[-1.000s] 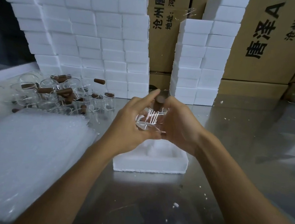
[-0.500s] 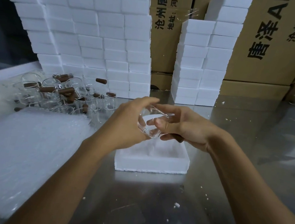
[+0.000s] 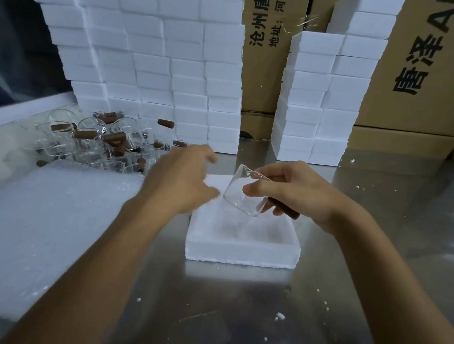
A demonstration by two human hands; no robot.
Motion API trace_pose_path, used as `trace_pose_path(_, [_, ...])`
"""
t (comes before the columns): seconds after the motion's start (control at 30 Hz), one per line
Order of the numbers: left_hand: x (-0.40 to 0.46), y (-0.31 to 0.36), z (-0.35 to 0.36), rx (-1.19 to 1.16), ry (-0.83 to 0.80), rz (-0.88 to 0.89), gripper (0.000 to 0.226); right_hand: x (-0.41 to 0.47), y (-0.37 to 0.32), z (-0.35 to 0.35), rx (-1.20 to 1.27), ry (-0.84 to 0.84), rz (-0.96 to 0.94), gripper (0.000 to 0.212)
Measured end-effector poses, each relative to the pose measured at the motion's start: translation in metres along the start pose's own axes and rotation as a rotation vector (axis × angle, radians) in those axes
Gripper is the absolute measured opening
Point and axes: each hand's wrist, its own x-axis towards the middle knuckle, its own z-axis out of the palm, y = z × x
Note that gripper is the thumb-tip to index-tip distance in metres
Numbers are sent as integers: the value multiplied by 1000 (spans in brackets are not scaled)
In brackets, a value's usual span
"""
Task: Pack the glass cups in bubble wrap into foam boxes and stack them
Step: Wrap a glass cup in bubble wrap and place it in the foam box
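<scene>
My right hand grips a clear glass cup with a brown handle, tilted, just above the open white foam box at the table's middle. My left hand is blurred, off the cup, fingers loosely spread over the box's left rim, holding nothing. A pile of several more glass cups with brown handles lies at the back left. A stack of bubble wrap sheets covers the left of the table.
Tall stacks of white foam boxes stand at the back left, with a narrower foam box stack at the back centre. Printed cardboard cartons rise behind them. The steel table carries scattered foam crumbs.
Both hands held the cup together earlier. Now my left hand has let go and moved left, while my right hand has tilted the cup and lowered it toward the foam box.
</scene>
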Motion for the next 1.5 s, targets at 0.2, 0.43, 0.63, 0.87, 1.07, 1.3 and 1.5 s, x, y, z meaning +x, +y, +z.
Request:
trace_pose_path(0.2, [9,-53,-44,136,257,-445,22,3,3,2,29,-4,1,47])
trace_pose_path(0.43, [7,-85,-62,274,-94,-609,43,7,12,3,19,8,12,51])
trace_pose_path(0.63, [5,-83,-58,234,-70,-639,21,9,13,3,-14,33,6,56])
trace_pose_path(0.87, [1,-80,-52,194,-36,-635,33,9,13,3,-70,37,2,58])
trace_pose_path(1.07, [1,-80,-47,226,-14,-635,37,9,12,2,-114,39,8,62])
trace_pose_path(1.3, [7,-73,-48,168,186,-425,12,10,14,1,-139,28,3,67])
trace_pose_path(1.5, [8,-53,-42,25,365,-123,30,13,16,1,-146,21,0,69])
